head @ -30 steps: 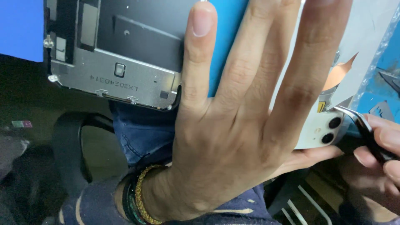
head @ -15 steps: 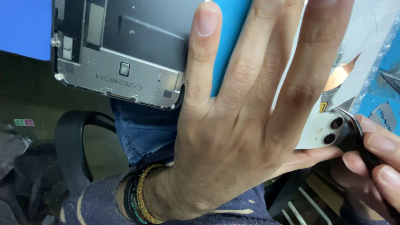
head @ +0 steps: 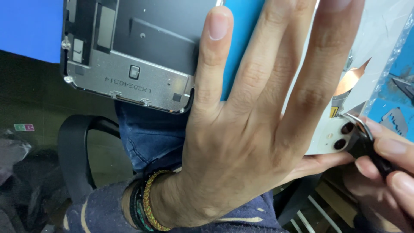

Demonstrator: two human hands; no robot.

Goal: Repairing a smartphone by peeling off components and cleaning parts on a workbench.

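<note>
My left hand [head: 241, 142] lies spread over a white phone body [head: 327, 140], fingers on top and thumb under its lower edge, gripping it. Only the phone's corner with two round camera lenses shows past my fingers. My right hand [head: 388, 172] comes in from the lower right, pinching black tweezers [head: 366, 138]. Their tips touch the phone's corner beside the lenses. Several cord bracelets [head: 144, 203] circle my left wrist.
A detached display panel [head: 129, 56], metal back up, lies on the blue mat [head: 26, 26] at the upper left. A pale sheet [head: 384, 51] with a copper-coloured patch [head: 349, 82] sits above the phone. A razor blade [head: 394, 121] lies at right. A black chair armrest [head: 77, 151] is below.
My right hand has moved up and in toward the phone's camera corner with the tweezers. My left hand stays spread over the phone.
</note>
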